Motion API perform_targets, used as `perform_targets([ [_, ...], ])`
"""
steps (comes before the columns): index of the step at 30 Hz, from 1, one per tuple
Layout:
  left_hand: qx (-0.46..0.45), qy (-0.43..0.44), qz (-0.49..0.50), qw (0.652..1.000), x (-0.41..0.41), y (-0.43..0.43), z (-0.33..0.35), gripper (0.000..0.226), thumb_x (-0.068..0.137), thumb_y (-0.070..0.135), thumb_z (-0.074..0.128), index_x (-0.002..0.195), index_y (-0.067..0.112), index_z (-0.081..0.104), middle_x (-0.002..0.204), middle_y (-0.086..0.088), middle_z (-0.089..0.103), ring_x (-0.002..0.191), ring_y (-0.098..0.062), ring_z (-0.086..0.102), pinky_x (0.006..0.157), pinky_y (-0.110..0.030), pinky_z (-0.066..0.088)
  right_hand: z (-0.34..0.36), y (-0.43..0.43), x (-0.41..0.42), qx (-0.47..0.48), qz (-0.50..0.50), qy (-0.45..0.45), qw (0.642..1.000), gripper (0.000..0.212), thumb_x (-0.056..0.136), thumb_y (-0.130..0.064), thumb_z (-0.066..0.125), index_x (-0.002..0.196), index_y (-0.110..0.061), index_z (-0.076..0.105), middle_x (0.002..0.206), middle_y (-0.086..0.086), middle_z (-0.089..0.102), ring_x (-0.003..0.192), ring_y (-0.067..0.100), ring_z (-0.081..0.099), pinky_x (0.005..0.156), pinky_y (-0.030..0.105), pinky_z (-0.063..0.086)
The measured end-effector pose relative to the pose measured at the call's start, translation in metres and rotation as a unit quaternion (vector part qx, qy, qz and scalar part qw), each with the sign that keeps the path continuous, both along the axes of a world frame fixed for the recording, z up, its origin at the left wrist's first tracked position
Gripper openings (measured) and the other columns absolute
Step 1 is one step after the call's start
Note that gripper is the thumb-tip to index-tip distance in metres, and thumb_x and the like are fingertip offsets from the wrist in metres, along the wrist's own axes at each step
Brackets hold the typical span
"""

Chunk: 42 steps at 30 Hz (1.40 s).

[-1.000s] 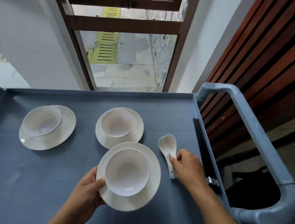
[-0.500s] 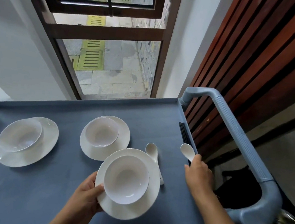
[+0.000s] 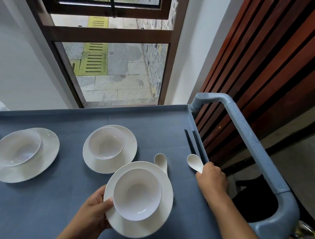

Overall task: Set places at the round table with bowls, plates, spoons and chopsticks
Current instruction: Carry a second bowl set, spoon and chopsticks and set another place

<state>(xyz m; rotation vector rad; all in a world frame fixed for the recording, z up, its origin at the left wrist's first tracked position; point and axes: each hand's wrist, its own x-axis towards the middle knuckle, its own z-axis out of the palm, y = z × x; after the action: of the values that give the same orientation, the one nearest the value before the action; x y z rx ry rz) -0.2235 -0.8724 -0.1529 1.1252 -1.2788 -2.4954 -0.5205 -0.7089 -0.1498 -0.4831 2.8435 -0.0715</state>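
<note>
Three white plates each carry an empty, upright white bowl. The left plate [image 3: 49, 148] with the left bowl [image 3: 17, 148] and the middle plate [image 3: 128, 151] with the middle bowl [image 3: 106, 142] lie flat on the grey cart top [image 3: 31, 203]. The left grip [image 3: 93, 213] holds the nearest plate [image 3: 139, 226] by its left rim, with the nearest bowl [image 3: 136, 193] on it. This plate hides the handle of the lying spoon [image 3: 160, 160]. The right grip [image 3: 212, 179] pinches the held spoon [image 3: 195, 161] by its handle, beside the black chopsticks [image 3: 190, 143] along the right edge.

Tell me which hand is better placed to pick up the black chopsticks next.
Right, probably. The right hand, holding a white ceramic spoon, is right beside the thin black chopsticks at the right edge of the grey cart tray; the left hand grips the white round plate carrying a white bowl.
</note>
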Motion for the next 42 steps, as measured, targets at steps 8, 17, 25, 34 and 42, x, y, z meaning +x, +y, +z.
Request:
perform_targets([
  [8, 0.002, -0.007, -0.004, 1.0, 0.003, 0.0, -0.005, 0.034, 0.095, 0.004, 0.056, 0.123, 0.022, 0.067, 0.118, -0.022, 0.069, 0.092, -0.038, 0.069, 0.066, -0.046, 0.058, 0.002, 0.001, -0.003, 0.008, -0.002, -0.012, 1.0, 0.017, 0.093, -0.022, 0.058, 0.1, -0.007, 0.062, 0.103, 0.014, 0.07, 0.093, 0.037, 0.066, 0.063, 0.033, 0.042],
  [17, 0.008, 0.006, -0.011, 1.0, 0.006, 0.004, -0.002, 0.038, 0.086, 0.009, 0.069, 0.121, 0.024, 0.069, 0.121, -0.022, 0.068, 0.094, -0.037, 0.069, 0.068, -0.046, 0.058, 0.001, 0.002, -0.004, -0.004, 0.002, -0.013, 1.0, 0.011, 0.091, -0.021, 0.059, 0.089, -0.011, 0.057, 0.091, 0.01, 0.066, 0.075, 0.031, 0.058, 0.058, 0.03, 0.04],
  [25, 0.011, 0.013, -0.015, 1.0, 0.008, 0.005, -0.001, 0.045, 0.083, 0.015, 0.069, 0.128, 0.021, 0.064, 0.121, -0.022, 0.068, 0.093, -0.033, 0.069, 0.067, -0.045, 0.058, 0.004, 0.004, -0.006, -0.009, 0.013, -0.037, 0.999, 0.016, 0.088, -0.024, 0.06, 0.081, -0.015, 0.049, 0.081, 0.004, 0.058, 0.071, 0.028, 0.056, 0.054, 0.029, 0.039],
  [34, 0.009, 0.015, -0.01, 1.0, 0.015, 0.008, -0.003, 0.043, 0.087, 0.013, 0.068, 0.128, 0.021, 0.064, 0.122, -0.021, 0.068, 0.095, -0.034, 0.07, 0.069, -0.046, 0.058, 0.008, 0.004, -0.006, -0.004, 0.026, -0.041, 0.999, 0.011, 0.089, -0.02, 0.056, 0.083, -0.012, 0.05, 0.085, 0.008, 0.062, 0.072, 0.03, 0.057, 0.054, 0.03, 0.039],
  [42, 0.01, 0.019, 0.023, 1.0, 0.025, 0.01, 0.009, 0.038, 0.085, 0.013, 0.072, 0.122, 0.022, 0.069, 0.121, -0.021, 0.07, 0.092, -0.033, 0.071, 0.066, -0.043, 0.059, 0.033, 0.004, -0.003, -0.138, 0.082, -0.097, 0.982, 0.018, 0.087, -0.02, 0.055, 0.074, -0.009, 0.051, 0.067, 0.005, 0.057, 0.057, 0.02, 0.048, 0.051, 0.031, 0.035],
])
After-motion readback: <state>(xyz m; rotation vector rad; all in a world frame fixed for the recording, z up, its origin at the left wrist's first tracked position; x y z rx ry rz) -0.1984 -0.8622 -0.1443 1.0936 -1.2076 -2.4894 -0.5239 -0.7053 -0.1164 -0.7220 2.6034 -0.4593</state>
